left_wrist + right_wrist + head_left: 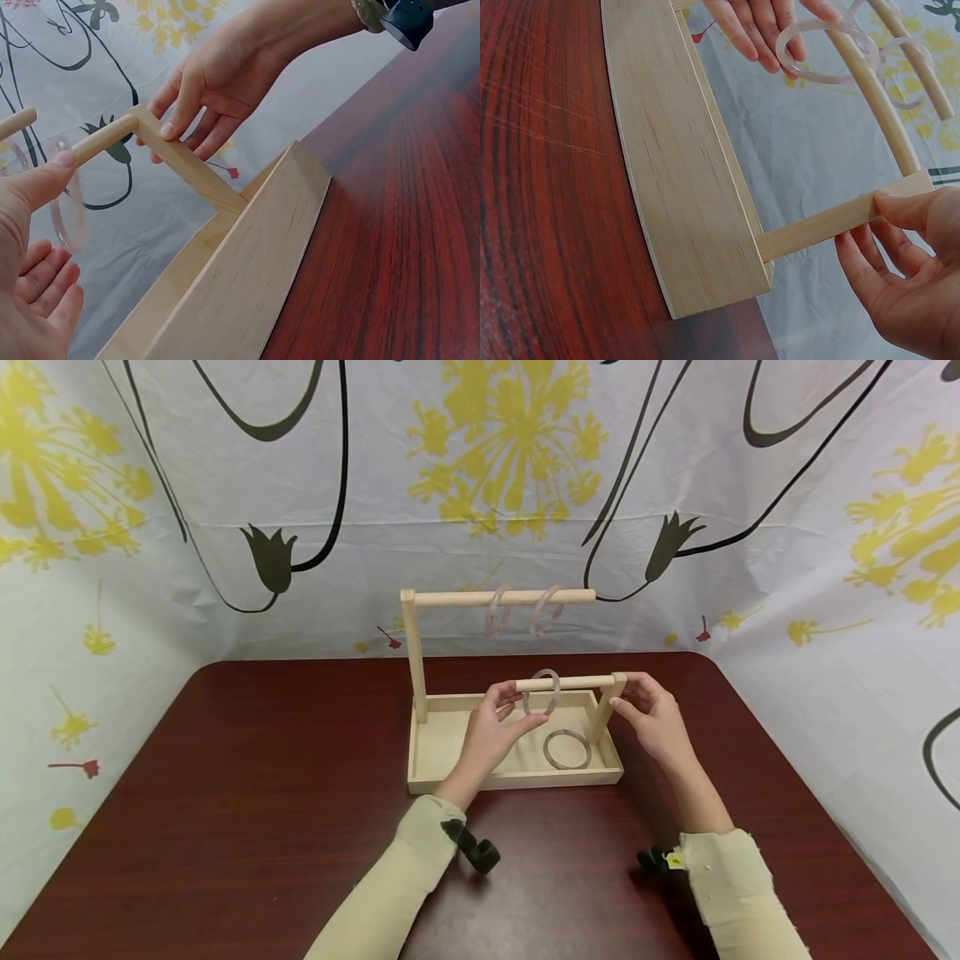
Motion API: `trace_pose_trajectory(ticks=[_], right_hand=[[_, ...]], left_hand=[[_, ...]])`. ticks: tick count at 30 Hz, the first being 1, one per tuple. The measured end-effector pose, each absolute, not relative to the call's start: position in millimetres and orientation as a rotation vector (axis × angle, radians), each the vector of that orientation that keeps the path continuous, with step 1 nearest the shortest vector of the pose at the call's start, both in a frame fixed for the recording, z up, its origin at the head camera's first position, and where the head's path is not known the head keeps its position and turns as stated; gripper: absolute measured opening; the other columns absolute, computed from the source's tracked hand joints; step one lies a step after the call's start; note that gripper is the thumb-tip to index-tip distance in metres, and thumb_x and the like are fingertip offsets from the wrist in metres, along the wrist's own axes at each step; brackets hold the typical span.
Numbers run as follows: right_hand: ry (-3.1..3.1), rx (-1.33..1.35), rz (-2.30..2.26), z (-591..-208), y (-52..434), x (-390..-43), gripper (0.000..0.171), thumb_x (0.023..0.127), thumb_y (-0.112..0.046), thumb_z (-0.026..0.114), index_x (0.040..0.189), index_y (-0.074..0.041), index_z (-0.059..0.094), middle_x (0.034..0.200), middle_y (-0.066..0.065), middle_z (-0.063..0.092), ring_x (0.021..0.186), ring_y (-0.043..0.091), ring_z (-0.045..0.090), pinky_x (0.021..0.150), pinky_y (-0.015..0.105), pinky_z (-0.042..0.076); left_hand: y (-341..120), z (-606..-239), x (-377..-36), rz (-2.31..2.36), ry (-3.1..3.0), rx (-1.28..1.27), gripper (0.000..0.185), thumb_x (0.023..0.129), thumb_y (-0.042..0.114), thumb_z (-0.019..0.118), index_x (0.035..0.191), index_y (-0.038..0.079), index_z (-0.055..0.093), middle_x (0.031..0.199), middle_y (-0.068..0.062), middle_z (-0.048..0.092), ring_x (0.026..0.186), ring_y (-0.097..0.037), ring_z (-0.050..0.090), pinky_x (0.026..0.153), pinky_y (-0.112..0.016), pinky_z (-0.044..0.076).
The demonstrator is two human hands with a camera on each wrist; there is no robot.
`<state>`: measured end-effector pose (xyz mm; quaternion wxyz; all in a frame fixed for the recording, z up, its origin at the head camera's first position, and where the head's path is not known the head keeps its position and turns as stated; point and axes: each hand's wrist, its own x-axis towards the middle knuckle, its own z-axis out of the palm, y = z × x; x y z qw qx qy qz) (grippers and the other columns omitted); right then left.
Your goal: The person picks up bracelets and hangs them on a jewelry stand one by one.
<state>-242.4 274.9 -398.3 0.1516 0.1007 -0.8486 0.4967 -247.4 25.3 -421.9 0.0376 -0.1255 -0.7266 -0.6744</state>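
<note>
A wooden jewelry stand (516,780) has a tray base, a tall back bar (450,599) and a lower front bar (583,682). A pale pink bangle (556,693) hangs around the front bar. My left hand (491,731) is at that bar's free end, thumb right by the bangle and fingers spread apart from the thumb. In the left wrist view, its fingertips lie below, close to the bangle's lower edge. With thumb and fingers on either side, my right hand (904,262) holds the top of the front upright (817,225).
Two more pale pink bangles (492,620) hang on the back bar. Another, greyish bangle (550,753) lies in the tray at the right. The stand rests on a dark red wood table (300,760), with patterned cloth (337,560) behind it.
</note>
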Motion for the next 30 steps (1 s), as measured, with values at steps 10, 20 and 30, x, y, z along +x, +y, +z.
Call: trace_pose_trajectory(ticks=[10,20,30], right_hand=[[-2.454,0.254,1.418,-396.2,273.2,-240.5,0.032,0.096,-0.006,0.065,0.125,0.002,0.058,0.115,0.013,0.072,0.096,-0.013,0.057,0.082,0.007,0.046],[-2.448,0.271,1.412,-398.0,274.3,-241.6,0.030,0.096,-0.007,0.064,0.124,0.002,0.059,0.107,-0.008,0.070,0.096,-0.013,0.058,0.082,0.007,0.046],[-2.464,0.253,1.398,-396.3,273.5,-239.7,0.032,0.097,-0.008,0.065,0.127,0.001,0.059,0.117,0.018,0.069,0.094,-0.014,0.056,0.081,0.007,0.045]], left_hand=[[24.4,-424.3,-245.5,-2.059,-2.245,-0.421,0.063,0.084,0.017,0.081,0.137,0.000,0.050,0.136,-0.017,0.060,0.130,-0.028,0.057,0.111,-0.036,0.045],[24.2,-425.2,-245.1,-2.058,-2.254,-0.430,0.063,0.085,0.018,0.081,0.137,0.001,0.050,0.136,-0.015,0.061,0.131,-0.027,0.056,0.111,-0.034,0.045],[23.6,-427.9,-244.0,-2.084,-2.252,-0.418,0.061,0.084,0.016,0.081,0.137,0.004,0.052,0.136,-0.009,0.063,0.131,-0.024,0.056,0.112,-0.034,0.044]])
